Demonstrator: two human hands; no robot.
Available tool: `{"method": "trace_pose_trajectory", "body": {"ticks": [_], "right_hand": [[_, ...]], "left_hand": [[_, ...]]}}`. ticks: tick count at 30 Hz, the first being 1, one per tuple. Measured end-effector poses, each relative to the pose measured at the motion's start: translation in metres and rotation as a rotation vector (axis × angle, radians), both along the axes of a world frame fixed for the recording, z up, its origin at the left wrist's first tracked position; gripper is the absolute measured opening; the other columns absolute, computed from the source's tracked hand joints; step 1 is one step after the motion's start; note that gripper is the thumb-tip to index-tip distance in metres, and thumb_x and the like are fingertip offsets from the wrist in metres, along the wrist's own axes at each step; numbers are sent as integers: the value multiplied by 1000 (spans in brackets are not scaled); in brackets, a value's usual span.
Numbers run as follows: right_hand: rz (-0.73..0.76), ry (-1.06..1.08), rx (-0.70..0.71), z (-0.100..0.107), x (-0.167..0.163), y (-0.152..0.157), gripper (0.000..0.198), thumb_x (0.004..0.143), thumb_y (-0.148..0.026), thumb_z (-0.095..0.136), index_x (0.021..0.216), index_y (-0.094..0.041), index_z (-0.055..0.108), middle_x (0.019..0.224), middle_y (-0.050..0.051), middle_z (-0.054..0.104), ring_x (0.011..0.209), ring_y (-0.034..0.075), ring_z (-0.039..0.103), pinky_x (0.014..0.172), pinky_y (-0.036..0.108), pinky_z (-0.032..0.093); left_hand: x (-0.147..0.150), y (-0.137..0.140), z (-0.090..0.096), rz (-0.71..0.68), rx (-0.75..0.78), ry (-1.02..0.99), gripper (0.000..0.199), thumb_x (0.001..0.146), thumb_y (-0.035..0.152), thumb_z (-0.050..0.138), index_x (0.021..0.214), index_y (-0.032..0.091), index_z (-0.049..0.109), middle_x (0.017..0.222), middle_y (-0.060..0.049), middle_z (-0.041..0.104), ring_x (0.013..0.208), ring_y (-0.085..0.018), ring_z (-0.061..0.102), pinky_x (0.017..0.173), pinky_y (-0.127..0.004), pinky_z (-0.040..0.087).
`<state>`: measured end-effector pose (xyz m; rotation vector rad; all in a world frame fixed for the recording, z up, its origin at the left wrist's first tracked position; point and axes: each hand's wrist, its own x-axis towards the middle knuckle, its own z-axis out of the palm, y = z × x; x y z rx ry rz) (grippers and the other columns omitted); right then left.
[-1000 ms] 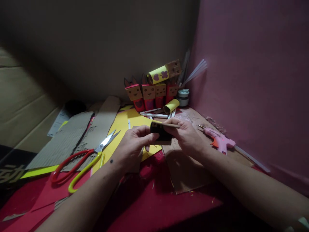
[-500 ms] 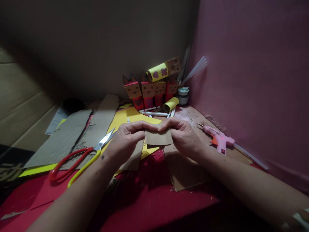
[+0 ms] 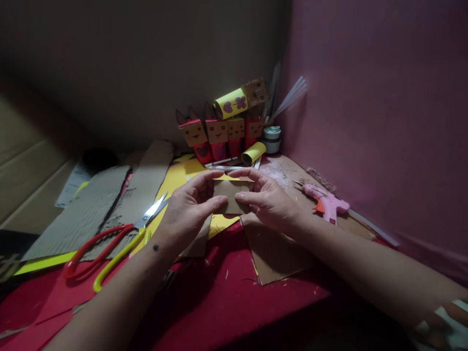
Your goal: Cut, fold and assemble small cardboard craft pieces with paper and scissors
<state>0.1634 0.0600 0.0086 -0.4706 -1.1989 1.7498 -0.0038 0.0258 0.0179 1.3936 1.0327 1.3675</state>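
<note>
A small piece of brown cardboard [image 3: 231, 191] is held up between both hands at the middle of the view. My left hand [image 3: 192, 202] grips its left side, thumb on the near face and fingers along the top edge. On the right side my right hand [image 3: 268, 200] pinches it the same way. Below and behind it lie yellow paper [image 3: 185, 173] and a flat cardboard sheet [image 3: 274, 253] on the red tabletop [image 3: 219, 292]. Large scissors [image 3: 120, 239] with one red and one yellow handle rest left of my left hand, blades partly open.
Several cardboard figures with drawn faces [image 3: 217, 130] stand at the back, a yellow one [image 3: 232, 103] lying on top. A yellow paper tube [image 3: 253, 153], a lidded jar [image 3: 271, 140] and glue sticks [image 3: 292, 95] are near. A pink glue gun [image 3: 327, 200] lies right; corrugated cardboard [image 3: 80, 209] left.
Both thumbs have come down onto the near face of the cardboard, while the fingers stay at its top edge. The whole view has shifted slightly.
</note>
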Motion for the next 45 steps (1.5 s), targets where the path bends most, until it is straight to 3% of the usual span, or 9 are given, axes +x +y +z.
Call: {"method": "trace_pose_trajectory", "body": {"ticks": [6, 9, 12, 15, 21, 27, 33, 38, 45], "right_hand": [[-41, -68, -87, -1, 0, 0, 44, 57, -8, 68, 98, -22, 57, 77, -2, 65, 64, 14, 61, 61, 29, 51], [-22, -194, -110, 2, 4, -2, 28, 61, -10, 66, 86, -19, 61, 73, -1, 63, 59, 12, 58, 55, 27, 48], [10, -367, -42, 3, 8, -2, 5, 68, -17, 66, 71, -14, 64, 63, 1, 60, 53, 11, 54, 49, 24, 43], [-35, -378, -14, -2, 9, -1, 12, 71, -23, 69, 65, -13, 64, 60, 1, 60, 53, 10, 54, 51, 24, 43], [-66, -254, -151, -5, 5, -4, 18, 71, -28, 71, 71, -17, 58, 62, -1, 59, 54, 13, 57, 53, 27, 47], [-158, -267, 89, -5, 6, -7, 22, 77, -37, 70, 72, -18, 58, 69, -2, 60, 61, 10, 54, 56, 24, 43], [-218, -208, 71, -11, 7, 0, 24, 75, -37, 71, 68, -18, 57, 62, -4, 54, 56, 9, 46, 53, 23, 36], [-130, -366, 196, -2, 11, -1, 15, 71, -30, 73, 74, -17, 66, 71, 0, 62, 64, 12, 54, 59, 26, 41], [-219, -266, 89, -8, 11, 5, 20, 69, -32, 74, 66, -17, 61, 62, -2, 59, 56, 10, 51, 55, 25, 40]], "left_hand": [[-1, -2, 2, -87, -118, 207, 22, 76, 23, 69, 96, 15, 69, 68, 1, 63, 55, -8, 45, 50, -22, 34], [0, -3, 6, -72, -150, 197, 23, 72, 21, 71, 94, 15, 70, 69, 1, 63, 55, -8, 44, 50, -22, 33], [-2, -1, 8, -111, -204, 194, 26, 67, 19, 74, 93, 16, 72, 75, -1, 66, 57, -9, 46, 51, -22, 34], [-3, 2, 2, -37, -201, 143, 30, 67, 23, 76, 96, 18, 71, 78, -1, 66, 59, -9, 48, 54, -22, 35], [2, -2, -2, -30, -292, 177, 24, 73, 38, 71, 80, 15, 69, 60, 2, 55, 51, -9, 42, 49, -23, 31], [6, -6, 8, 4, -199, 376, 19, 66, 31, 75, 61, 16, 65, 58, 1, 57, 54, -10, 45, 52, -24, 33], [10, -6, -6, -135, -326, 181, 18, 71, 31, 71, 81, 15, 72, 69, -2, 66, 60, -13, 55, 58, -27, 42], [8, -7, 3, -176, -258, 314, 12, 70, 23, 70, 79, 16, 73, 73, -2, 69, 69, -16, 59, 67, -28, 44], [7, -8, 2, -144, -250, 426, 20, 78, 33, 61, 79, 14, 70, 65, -1, 61, 55, -12, 49, 52, -24, 36]]}}
